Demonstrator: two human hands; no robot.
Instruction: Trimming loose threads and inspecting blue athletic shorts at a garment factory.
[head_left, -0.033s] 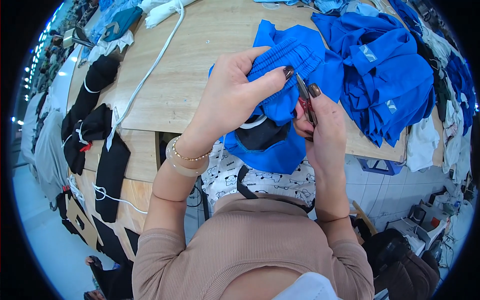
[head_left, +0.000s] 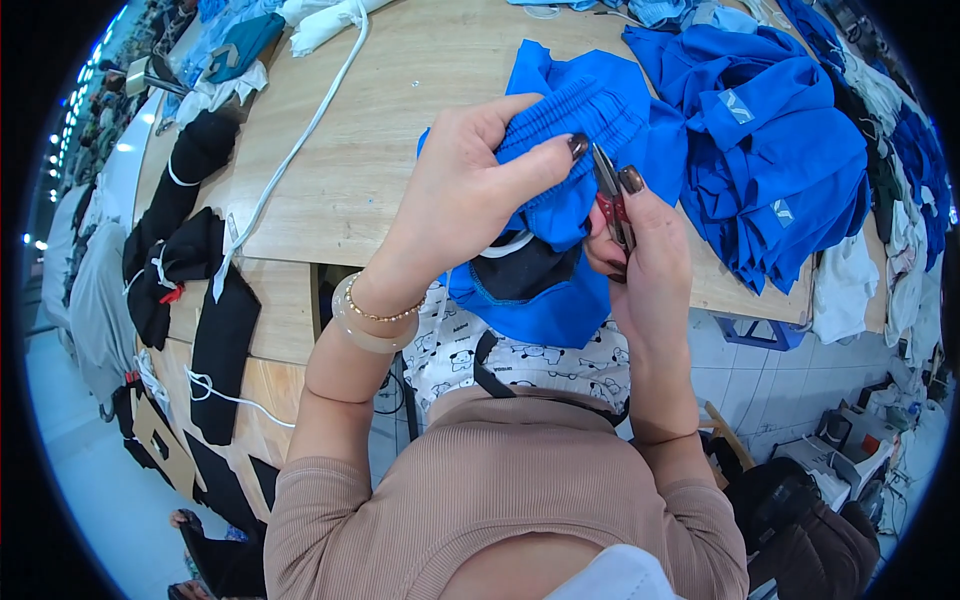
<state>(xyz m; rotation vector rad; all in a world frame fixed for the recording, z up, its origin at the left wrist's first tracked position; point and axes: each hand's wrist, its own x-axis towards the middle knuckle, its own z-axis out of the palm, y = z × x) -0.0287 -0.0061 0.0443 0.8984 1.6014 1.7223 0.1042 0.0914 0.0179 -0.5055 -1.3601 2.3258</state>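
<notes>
My left hand (head_left: 485, 180) is closed on a blue garment (head_left: 590, 120), thumb on top of its gathered elastic band, the fingers hidden behind the cloth. In my right hand (head_left: 645, 225) is a small pair of thread snips (head_left: 612, 195) with red on the handles, its point up beside the band, close to my left thumb. Whether the tip touches the cloth I cannot tell. The garment hangs over the table's near edge toward my lap, where a black inner part (head_left: 530, 268) shows.
A heap of blue garments (head_left: 775, 150) lies on the wooden table (head_left: 350, 170) to the right. Black rolled fabric pieces (head_left: 225, 350) and a white cord (head_left: 310, 125) lie at the left. More cloth (head_left: 240, 48) is at the far left, and a blue crate (head_left: 755, 332) stands below the table.
Almost nothing differs. The snips and my right thumb have shifted very slightly; my left hand keeps its hold on the garment.
</notes>
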